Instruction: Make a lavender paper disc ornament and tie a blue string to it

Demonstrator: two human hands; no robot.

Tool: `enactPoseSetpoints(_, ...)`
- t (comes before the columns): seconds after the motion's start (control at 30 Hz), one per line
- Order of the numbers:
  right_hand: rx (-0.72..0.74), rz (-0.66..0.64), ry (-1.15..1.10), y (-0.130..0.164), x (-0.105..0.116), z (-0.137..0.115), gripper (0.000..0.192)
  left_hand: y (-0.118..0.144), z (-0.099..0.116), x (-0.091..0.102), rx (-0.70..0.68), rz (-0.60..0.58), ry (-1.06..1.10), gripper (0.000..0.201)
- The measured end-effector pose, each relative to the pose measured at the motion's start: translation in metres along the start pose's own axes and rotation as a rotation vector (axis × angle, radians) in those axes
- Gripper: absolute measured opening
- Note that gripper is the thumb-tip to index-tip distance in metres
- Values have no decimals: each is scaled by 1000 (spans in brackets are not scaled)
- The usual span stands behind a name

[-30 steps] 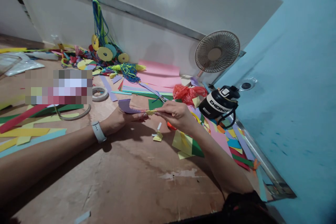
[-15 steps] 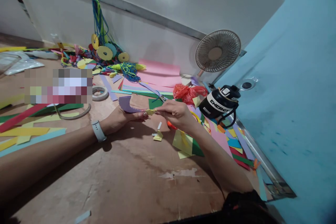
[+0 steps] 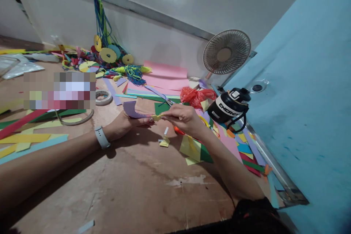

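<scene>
My left hand (image 3: 126, 121), with a white watch on its wrist, pinches a curved purple paper strip (image 3: 131, 110) above the table. At the strip's right end is a small yellow paper piece (image 3: 157, 117), which the fingertips of my right hand (image 3: 183, 117) grip. The two hands nearly meet there. Just beyond my right hand lies a pair of scissors (image 3: 170, 103), partly hidden by the fingers. Below the hands, small yellow paper scraps (image 3: 164, 141) rest on the wooden table (image 3: 131, 186). An orange item (image 3: 178, 130) shows partly under my right hand.
A roll of tape (image 3: 104, 97), pink paper sheets (image 3: 166, 75) and a red plastic bag (image 3: 195, 97) lie farther back. At right stand a black bottle (image 3: 229, 105) and a fan (image 3: 227, 52). Coloured paper strips (image 3: 24, 138) lie at left. Cords with paper discs (image 3: 108, 55) hang behind.
The whole view has shifted very slightly. Both hands keep their hold on the purple strip and yellow piece, with hardly any visible movement.
</scene>
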State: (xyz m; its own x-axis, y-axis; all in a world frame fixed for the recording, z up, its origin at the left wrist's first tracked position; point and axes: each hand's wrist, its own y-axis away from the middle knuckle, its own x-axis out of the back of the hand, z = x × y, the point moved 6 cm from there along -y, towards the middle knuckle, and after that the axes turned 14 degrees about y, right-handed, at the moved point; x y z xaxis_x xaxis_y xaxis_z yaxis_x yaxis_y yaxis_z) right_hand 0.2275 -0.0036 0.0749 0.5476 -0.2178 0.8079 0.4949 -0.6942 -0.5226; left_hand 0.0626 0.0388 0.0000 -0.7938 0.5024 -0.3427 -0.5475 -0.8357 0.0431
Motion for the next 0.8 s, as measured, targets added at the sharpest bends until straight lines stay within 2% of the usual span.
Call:
enactPoseSetpoints(0.1, 33, 23, 37, 0, -3, -1, 17, 0, 2, -1, -18, -12, -26, 27)
enactPoseSetpoints(0.27, 23, 32, 69, -1, -2, -1, 18, -1, -4, 3, 20, 12, 58, 27)
enactPoseSetpoints(0.6, -231, -70, -117, -1, -13, 3, 17, -2, -6, 5, 17, -19, -26, 25)
enactPoseSetpoints(0.7, -342, -106, -281, 2, -20, 13, 22, -2, -8, 5, 32, -2, 21, 24)
enactPoseSetpoints(0.8, -358, -148, -353, 2, -22, 16, 25, -2, -10, 5, 60, 18, 66, 24)
